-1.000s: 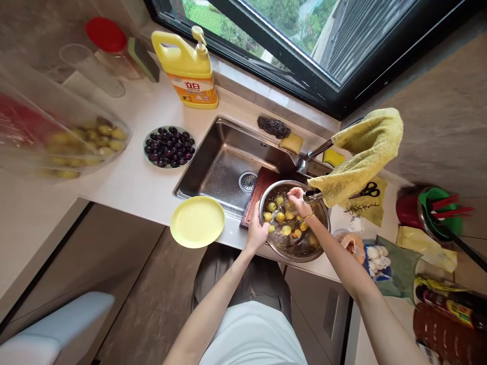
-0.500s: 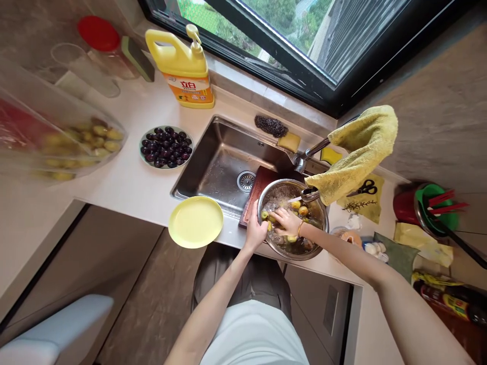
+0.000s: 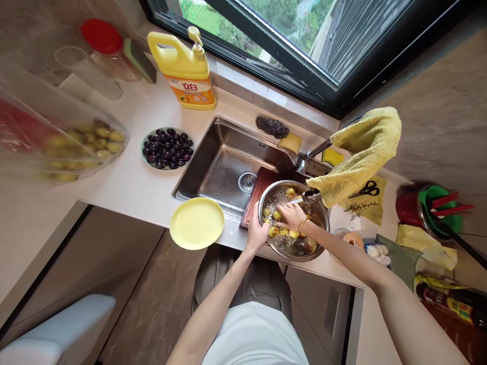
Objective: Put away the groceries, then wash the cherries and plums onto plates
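Note:
A round metal bowl [image 3: 323,230] of water stands partly on a reddish-brown board [image 3: 253,203] at the sink's right side. Several small yellow-green fruits [image 3: 273,231], which look like jujubes, float in it. My left hand [image 3: 257,229] is closed on the bowl's left rim. Inside the bowl, at the water's surface among the fruits, my right hand [image 3: 291,217] has its fingers spread and holds nothing that I can see. Water runs from the faucet [image 3: 311,196] just above it. A yellow towel [image 3: 361,152] is draped over the faucet's neck.
Left of the sink [image 3: 224,167] are a plate of dark grapes [image 3: 167,148] and a plastic bag of similar fruits [image 3: 95,142]. A yellow plate [image 3: 197,223] overhangs the counter's front edge. Behind stands a yellow detergent bottle [image 3: 186,71]. Scissors [image 3: 369,188] lie to the right.
My right hand has shifted slightly within the bowl, and the fruits have drifted to other places in the water. My left hand keeps its hold on the rim.

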Demonstrator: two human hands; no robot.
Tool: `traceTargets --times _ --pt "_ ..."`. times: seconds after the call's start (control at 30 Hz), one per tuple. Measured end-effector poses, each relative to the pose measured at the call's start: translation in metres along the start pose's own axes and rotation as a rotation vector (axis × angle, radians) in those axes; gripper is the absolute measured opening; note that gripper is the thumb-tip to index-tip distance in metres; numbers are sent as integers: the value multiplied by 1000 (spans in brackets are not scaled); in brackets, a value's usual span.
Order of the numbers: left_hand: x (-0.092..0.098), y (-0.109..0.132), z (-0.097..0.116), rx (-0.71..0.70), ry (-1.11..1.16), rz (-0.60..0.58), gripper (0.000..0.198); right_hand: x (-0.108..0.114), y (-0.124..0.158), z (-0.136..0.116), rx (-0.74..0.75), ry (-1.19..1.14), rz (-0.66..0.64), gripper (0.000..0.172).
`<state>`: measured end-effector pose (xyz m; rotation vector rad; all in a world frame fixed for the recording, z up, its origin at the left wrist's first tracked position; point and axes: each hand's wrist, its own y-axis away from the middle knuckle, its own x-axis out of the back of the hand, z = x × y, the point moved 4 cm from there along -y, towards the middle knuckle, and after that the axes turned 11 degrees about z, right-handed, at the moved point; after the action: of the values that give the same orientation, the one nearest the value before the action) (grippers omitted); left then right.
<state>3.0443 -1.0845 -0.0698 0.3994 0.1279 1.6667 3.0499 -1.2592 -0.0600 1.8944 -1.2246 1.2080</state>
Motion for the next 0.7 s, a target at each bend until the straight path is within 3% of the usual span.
traceTargets --times 0.1,0.2,0.3,0.53,0.7 --pt "-1 0 -3 51 0 46 81 -11 -21 21 76 27 18 58" --pt "1 -1 -6 77 35 74 80 -9 -29 48 -8 23 71 52" --pt "7 -3 -4 107 112 76 77 -17 -32 61 -33 -91 -4 51" --pt "39 -5 22 258 205 120 75 -54 -43 35 10 -273 -171 57" --pt "70 -14 41 267 186 192 77 -66 -71 1 68 -368 -102 60"
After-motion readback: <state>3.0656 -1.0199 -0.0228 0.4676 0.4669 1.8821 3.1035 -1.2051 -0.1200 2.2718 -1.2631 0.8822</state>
